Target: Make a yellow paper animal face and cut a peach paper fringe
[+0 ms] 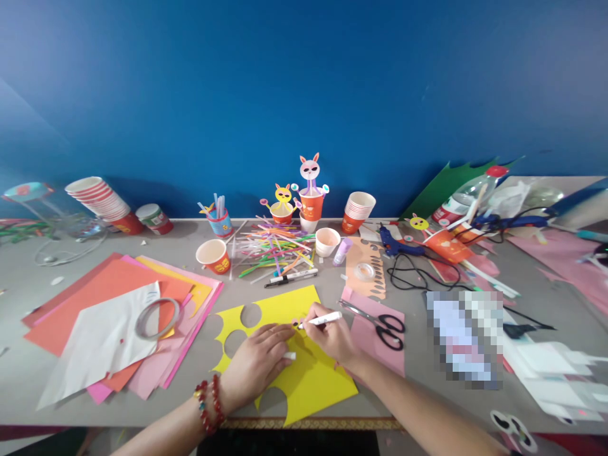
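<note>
A yellow paper sheet point(304, 370) with round holes cut out of it lies at the table's front middle. My left hand point(259, 358) lies flat on it with fingers stretched out, a red bead bracelet point(209, 396) on the wrist. My right hand point(332, 335) is closed round a white marker pen point(320, 319), whose tip touches the yellow sheet just beyond my left fingertips.
Black-handled scissors point(380, 324) lie on pink paper right of my hand. A stack of coloured sheets point(118, 316) with a tape roll point(158, 318) lies at left. Straws point(275, 250), paper cups point(213, 255), a glue gun point(396, 244) and paper-cup animal figures point(311, 190) crowd the back.
</note>
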`<state>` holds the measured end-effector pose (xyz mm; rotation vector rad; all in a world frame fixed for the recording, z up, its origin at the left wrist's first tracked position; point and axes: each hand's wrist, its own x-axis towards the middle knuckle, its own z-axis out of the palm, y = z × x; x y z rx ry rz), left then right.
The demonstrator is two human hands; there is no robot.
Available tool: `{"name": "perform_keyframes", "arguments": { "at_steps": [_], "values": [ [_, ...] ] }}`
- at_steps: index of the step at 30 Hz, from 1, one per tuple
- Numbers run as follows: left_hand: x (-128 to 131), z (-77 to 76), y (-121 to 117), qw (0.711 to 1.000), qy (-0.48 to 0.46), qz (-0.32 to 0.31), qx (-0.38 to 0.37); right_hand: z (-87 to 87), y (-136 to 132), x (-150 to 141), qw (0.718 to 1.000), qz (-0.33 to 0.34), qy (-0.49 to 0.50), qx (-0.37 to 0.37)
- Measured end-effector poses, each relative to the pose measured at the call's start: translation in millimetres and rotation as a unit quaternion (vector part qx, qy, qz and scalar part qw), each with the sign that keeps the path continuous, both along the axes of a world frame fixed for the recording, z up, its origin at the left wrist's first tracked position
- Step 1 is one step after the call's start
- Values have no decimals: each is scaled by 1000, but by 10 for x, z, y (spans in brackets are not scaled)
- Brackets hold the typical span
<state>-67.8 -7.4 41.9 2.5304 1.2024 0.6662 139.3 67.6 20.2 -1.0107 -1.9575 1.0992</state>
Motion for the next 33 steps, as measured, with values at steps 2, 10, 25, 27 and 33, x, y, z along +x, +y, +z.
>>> {"name": "perform_keyframes", "arguments": {
  "at_steps": [2, 10, 25, 27, 33],
  "values": [
    [-1, -3, -1, 1000, -2, 0, 2, -7, -1, 2, 1000, 0, 0, 2],
    [-2, -15, -4, 1000, -5, 2, 2, -42, 1, 14, 1000, -7, 10, -13],
    [-7, -34, -2, 1000, 6, -1, -6, -9, -3, 11, 998, -28, 53, -24],
    [-9, -43, -3, 1000, 8, -3, -5, -16, -2, 13, 998, -27, 51, -25],
    [4, -32, -4, 1000, 0, 2, 6, -53, 3, 12, 1000, -10, 15, -9]
  ]
}}
